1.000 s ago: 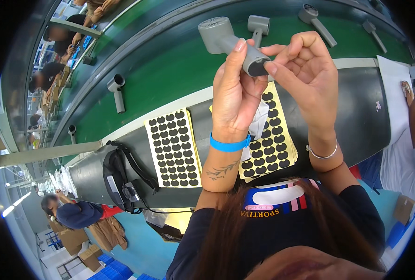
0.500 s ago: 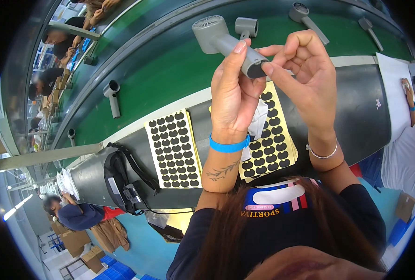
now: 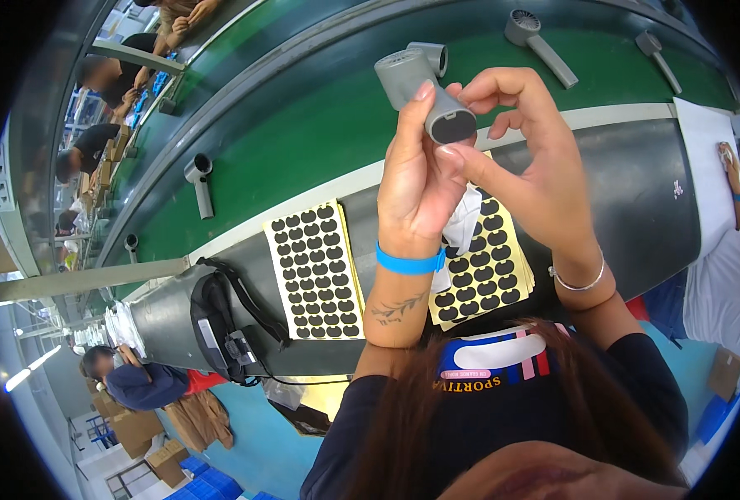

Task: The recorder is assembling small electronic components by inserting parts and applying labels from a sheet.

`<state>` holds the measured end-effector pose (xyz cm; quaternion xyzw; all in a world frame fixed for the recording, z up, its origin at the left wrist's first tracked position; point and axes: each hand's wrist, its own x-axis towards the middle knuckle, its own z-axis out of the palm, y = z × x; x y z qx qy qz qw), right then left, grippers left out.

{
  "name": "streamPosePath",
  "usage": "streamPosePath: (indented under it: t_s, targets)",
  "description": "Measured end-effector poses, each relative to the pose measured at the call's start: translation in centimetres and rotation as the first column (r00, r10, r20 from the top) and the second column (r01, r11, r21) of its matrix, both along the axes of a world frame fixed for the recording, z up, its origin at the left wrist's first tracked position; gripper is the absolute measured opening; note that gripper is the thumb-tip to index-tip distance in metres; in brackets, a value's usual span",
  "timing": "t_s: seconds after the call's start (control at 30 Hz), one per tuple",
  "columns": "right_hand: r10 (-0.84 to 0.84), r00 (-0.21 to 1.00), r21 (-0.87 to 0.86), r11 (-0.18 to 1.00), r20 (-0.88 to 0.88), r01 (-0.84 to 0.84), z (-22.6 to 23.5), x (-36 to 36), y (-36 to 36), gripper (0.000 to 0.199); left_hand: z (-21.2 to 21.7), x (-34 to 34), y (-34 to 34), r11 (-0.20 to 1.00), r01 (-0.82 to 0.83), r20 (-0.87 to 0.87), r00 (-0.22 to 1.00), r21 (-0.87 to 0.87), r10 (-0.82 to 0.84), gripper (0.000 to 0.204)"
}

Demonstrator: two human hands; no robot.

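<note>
My left hand (image 3: 420, 183) is closed around the handle of a grey hair-dryer-shaped housing (image 3: 407, 79), its thumb along the side. The handle's end faces me and carries a black oval patch (image 3: 454, 127) with a small notch at its rim. At that end, my right hand (image 3: 532, 154) has its thumb at the lower rim and its curled index finger at the upper side. Below the hands lie sheets of black stickers (image 3: 486, 283) on yellow backing, partly covered by a crumpled white piece (image 3: 465, 221). Whether my left hand touches that piece, I cannot tell.
Another sticker stack (image 3: 316, 275) lies left on the black work surface (image 3: 628, 183), beside a black strapped bag (image 3: 216, 321). More grey housings (image 3: 540, 50) stand or lie on the green conveyor belt (image 3: 286, 125) beyond. Other people work at left and far right.
The housing has turned so the handle's end faces me more squarely and its black patch shows fully. My right thumb has shifted from the patch's right edge to the lower rim.
</note>
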<state>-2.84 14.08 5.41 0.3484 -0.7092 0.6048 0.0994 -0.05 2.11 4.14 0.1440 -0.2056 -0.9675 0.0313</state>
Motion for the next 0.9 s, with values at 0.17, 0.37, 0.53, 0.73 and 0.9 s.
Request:
streamPosePath:
  t_s: [0.17, 0.37, 0.53, 0.73, 0.9]
  targets:
    - [0.087, 0.99, -0.047, 0.995, 0.111, -0.083, -0.6, -0.6, -0.1, 0.023, 0.3, 0.5, 0.3, 0.996, 0.023, 0.005, 1.0, -0.086, -0.022, 0.032]
    - [0.281, 0.915, -0.442, 0.887, 0.291, -0.132, -1.0, -0.9, -1.4, 0.009, -0.9, 0.2, -0.3, 0.99, 0.083, -0.129, 0.987, -0.11, -0.097, 0.029]
    - [0.36, 0.903, -0.343, 0.9, 0.236, -0.269, -0.9, -1.8, -0.7, 0.015, -0.7, 0.4, -1.2, 0.99, 0.138, -0.143, 0.981, 0.033, -0.132, 0.029]
    - [0.419, 0.896, -0.222, 0.897, 0.147, -0.383, -0.8, -2.4, 0.0, 0.027, 0.3, 0.7, -0.3, 0.998, 0.056, -0.053, 0.997, 0.008, -0.055, 0.034]
    - [0.411, 0.897, -0.141, 0.91, 0.162, -0.391, -0.8, -2.7, 0.4, 0.035, 0.3, 0.1, -0.1, 0.997, 0.052, -0.027, 0.998, 0.063, -0.05, 0.037]
